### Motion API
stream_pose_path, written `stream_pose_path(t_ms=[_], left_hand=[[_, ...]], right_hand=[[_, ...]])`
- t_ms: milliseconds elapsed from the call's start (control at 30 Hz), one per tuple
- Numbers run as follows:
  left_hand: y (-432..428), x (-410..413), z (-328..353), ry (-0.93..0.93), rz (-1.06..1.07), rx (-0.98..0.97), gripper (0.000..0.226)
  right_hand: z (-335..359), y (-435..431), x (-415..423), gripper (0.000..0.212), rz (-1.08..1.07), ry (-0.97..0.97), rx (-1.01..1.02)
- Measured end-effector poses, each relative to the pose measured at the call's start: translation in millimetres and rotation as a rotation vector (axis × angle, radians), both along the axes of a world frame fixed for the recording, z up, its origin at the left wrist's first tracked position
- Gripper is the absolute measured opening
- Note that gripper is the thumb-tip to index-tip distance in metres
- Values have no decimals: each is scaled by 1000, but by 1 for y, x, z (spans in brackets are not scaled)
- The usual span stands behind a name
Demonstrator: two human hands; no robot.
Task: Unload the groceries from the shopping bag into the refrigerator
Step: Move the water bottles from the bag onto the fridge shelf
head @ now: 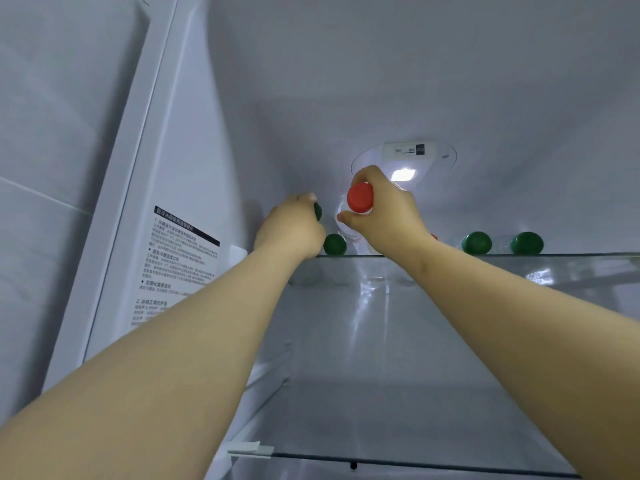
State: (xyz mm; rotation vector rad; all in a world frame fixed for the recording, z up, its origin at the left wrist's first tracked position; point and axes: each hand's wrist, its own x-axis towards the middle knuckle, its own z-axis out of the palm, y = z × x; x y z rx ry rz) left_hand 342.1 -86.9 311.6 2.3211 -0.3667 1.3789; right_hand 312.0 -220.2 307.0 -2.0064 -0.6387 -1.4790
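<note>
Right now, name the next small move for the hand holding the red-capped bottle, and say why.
Probably lower the red-capped bottle in the right hand onto the glass shelf: it hangs above the shelf, beside a green-capped bottle already standing there.

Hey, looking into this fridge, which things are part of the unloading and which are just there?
Part of the job:
red-capped bottle in right hand
green-capped bottle under left hand
green-capped bottles on shelf
glass shelf

Just there:
instruction sticker
interior light

Pale tiled wall (45,150) at left; a small lamp (402,175) glows on white plastic.
</note>
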Motion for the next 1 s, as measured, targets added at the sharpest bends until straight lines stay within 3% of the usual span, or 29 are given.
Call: stream_pose_path(t_ms=[100, 267, 467, 567, 700, 1000], left_hand=[[4, -1, -1, 19, -40, -5, 23], [4, -5, -3, 52, -32, 27, 57], [3, -9, -5, 50, -33, 14, 52], [3, -9, -4, 50, -45, 20, 53], [3, -8, -4, 53, -60, 41, 58], [3, -9, -5, 60, -60, 39, 44]], right_hand=[[7, 4, 3, 33, -131, 55, -52], [20, 5, 15, 38, -347, 46, -74], [26, 5, 25, 41, -393, 149, -101], [29, 5, 28, 35, -374, 255, -94], [30, 5, 28, 15, -182, 354, 63], [28, 3, 26, 34, -102, 390, 75]])
